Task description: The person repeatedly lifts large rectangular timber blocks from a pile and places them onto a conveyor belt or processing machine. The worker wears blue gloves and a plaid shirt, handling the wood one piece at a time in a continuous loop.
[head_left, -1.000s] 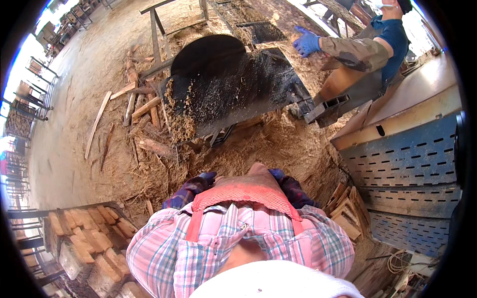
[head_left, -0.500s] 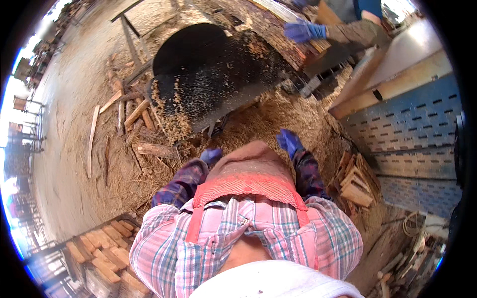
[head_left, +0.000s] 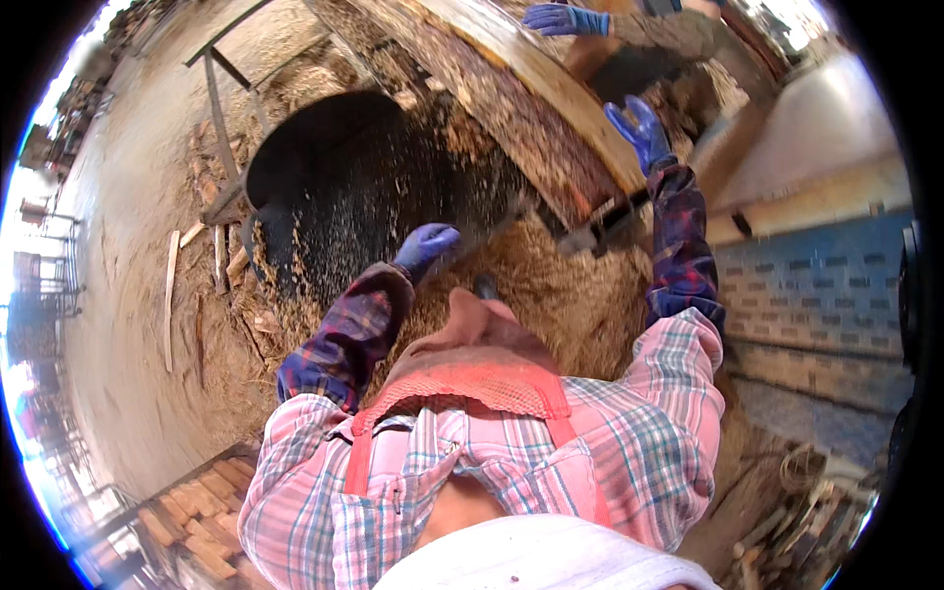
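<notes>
My right hand (head_left: 641,133), in a purple-blue glove, reaches forward with its fingers spread. It is beside the near end of a long bark-edged timber (head_left: 511,108), and it holds nothing I can see. My left hand (head_left: 427,248), gloved the same way, hovers before my body next to a dark round-ended metal sheet (head_left: 324,187). Its fingers are bent together, with nothing visible in them. Sawdust and chips lie over the sheet. A co-worker's gloved hand (head_left: 568,20) is over the far side of the timber.
A blue slotted metal panel (head_left: 816,295) stands on the right under a pale machine top (head_left: 806,138). Sawdust (head_left: 560,305) covers the ground before me. Wood scraps (head_left: 221,261) lie left of the sheet. Stacked cut blocks (head_left: 202,511) sit at the lower left; offcuts (head_left: 796,521) lie lower right.
Both my hands have risen from beside my apron; the right has reached far forward to the timber's end. The timber now extends nearer, and the view has shifted. The co-worker's hand stays near it.
</notes>
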Demonstrator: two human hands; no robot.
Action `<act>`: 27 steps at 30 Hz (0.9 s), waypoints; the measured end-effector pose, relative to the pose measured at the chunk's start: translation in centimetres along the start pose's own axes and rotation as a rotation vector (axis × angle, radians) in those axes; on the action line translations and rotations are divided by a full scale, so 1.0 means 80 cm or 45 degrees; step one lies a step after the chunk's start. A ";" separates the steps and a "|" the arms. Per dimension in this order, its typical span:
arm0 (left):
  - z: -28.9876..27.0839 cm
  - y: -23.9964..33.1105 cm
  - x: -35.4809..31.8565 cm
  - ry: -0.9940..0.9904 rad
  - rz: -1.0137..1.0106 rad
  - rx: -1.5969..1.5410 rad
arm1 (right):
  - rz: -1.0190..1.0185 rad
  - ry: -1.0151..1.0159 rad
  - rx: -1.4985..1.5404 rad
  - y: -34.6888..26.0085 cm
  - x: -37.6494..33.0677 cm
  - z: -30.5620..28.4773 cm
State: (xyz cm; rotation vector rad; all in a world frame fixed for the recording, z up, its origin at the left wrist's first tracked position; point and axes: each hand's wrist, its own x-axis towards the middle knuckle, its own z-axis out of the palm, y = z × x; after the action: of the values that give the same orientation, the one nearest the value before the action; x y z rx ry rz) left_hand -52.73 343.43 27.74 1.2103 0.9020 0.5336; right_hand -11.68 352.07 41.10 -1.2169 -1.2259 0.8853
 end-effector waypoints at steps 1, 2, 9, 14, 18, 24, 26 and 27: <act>0.007 0.010 0.026 0.050 -0.002 0.019 | 0.150 -0.086 0.041 0.003 0.041 -0.010; 0.010 0.016 0.048 0.116 -0.006 0.040 | 0.202 -0.217 -0.173 0.006 0.076 -0.009; 0.054 0.054 0.163 0.101 0.013 -0.019 | 0.817 -0.676 -0.428 0.087 0.174 -0.033; 0.102 0.079 0.201 0.173 -0.174 -0.116 | 0.503 -0.495 -0.417 0.117 0.153 -0.024; 0.145 0.142 0.225 0.301 -0.320 0.302 | 0.473 -0.582 -0.746 0.143 0.143 -0.044; 0.144 0.082 0.250 0.267 -0.172 0.156 | -0.089 -1.135 -1.075 0.157 0.220 -0.061; 0.142 0.082 0.249 0.336 -0.244 0.289 | 0.885 -0.631 -0.233 0.119 0.244 -0.001; 0.145 0.126 0.240 0.289 -0.330 0.275 | 0.428 -0.719 -0.604 0.175 0.254 -0.037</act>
State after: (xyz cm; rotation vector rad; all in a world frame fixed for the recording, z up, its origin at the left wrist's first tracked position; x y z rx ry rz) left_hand -31.35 354.74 32.49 1.2178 1.3165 0.3754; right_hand -3.66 373.65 31.71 -1.6469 -1.7835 1.2900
